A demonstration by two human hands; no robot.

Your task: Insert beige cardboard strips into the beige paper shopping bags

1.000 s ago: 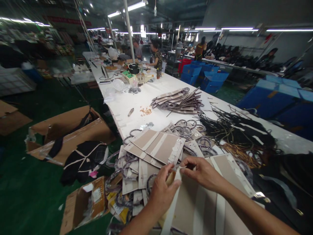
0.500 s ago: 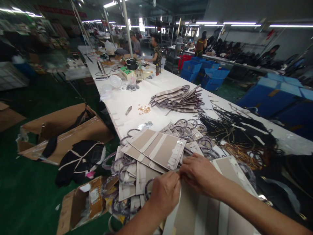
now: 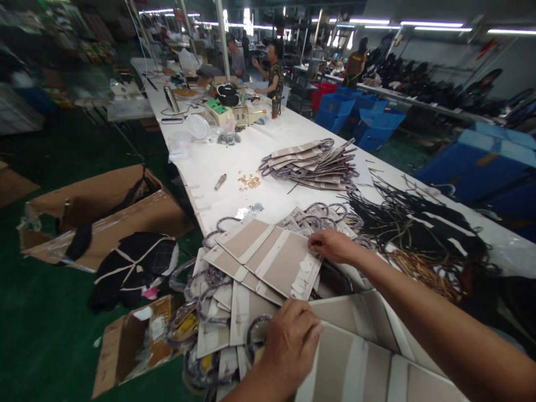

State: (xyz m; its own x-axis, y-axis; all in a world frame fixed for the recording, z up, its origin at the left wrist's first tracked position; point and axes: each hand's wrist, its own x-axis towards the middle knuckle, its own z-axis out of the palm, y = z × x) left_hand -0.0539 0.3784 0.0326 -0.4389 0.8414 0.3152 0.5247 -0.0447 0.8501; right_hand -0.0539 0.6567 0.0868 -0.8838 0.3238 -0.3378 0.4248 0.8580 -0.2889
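Note:
My left hand [image 3: 291, 338] is closed on the near edge of a beige panel [image 3: 355, 363] with pale strips across it, thumb on top. My right hand [image 3: 333, 245] reaches farther out, its fingers pinched together at the upper right corner of another beige panel [image 3: 280, 259]. Whatever lies between those fingertips is hidden. That panel rests on a pile of similar panels, some with plastic-wrapped loop handles [image 3: 213, 304] sticking out at the left. White torn patches [image 3: 304, 279] show near its right edge.
On the white table [image 3: 209, 184] lie small gold-coloured pieces [image 3: 249, 180], a stack of handled panels [image 3: 310, 164] and black cords [image 3: 402, 218]. Cardboard boxes [image 3: 104, 223] stand on the floor at left. A person [image 3: 274, 78] is at the table's far side; blue bins [image 3: 335, 111] stand right.
My right hand has moved away from my left, up to the corner of the farther panel, covering a small metal piece there. My left hand has come slightly nearer with the front panel.

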